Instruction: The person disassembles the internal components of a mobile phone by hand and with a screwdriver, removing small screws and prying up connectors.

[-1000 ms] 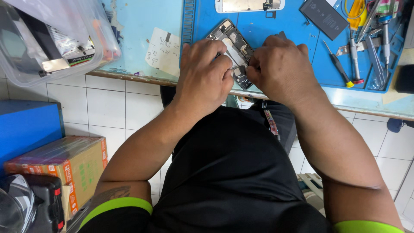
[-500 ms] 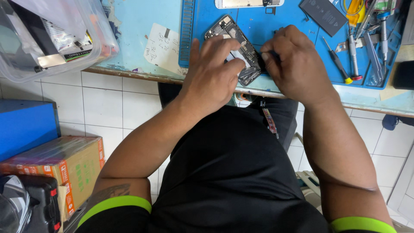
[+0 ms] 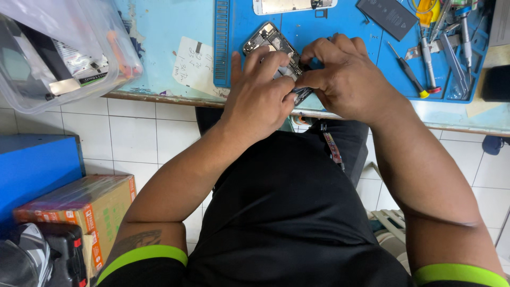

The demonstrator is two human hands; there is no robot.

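- We find the opened phone (image 3: 268,40) lying on the blue mat (image 3: 340,37) at the near edge of the tabletop (image 3: 159,37), its long axis running diagonally from far-left to near-right.
- The left hand (image 3: 260,98) lies over the phone's near half, fingers curled and pressing down on the frame; it steadies rather than lifts.
- The right hand (image 3: 345,79) comes in from the right, fingertips pinched at the phone's near-right end; something small and dark may be held there, but we cannot tell what.
- Both hands meet at that near-right end, touching; the far-left end is uncovered.
- Screwdrivers (image 3: 425,58) and a dark battery (image 3: 389,17) lie well apart to the right, nearer the right hand.
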